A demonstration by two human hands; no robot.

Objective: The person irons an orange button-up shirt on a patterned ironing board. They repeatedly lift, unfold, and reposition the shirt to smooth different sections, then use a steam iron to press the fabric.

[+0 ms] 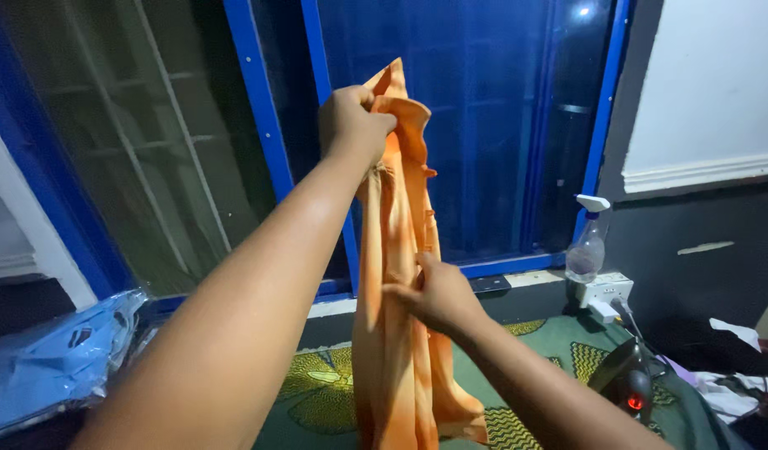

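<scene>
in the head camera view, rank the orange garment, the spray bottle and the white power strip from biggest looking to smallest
1. orange garment, held up by the left hand and right hand; it is also nearest the camera.
2. spray bottle.
3. white power strip. It looks close in size to the bottle, so that order is unsure.

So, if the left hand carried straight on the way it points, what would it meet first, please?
Probably the blue window pane: the left hand, gripping the orange garment at its top, reaches toward it, though depth is unclear.
</scene>
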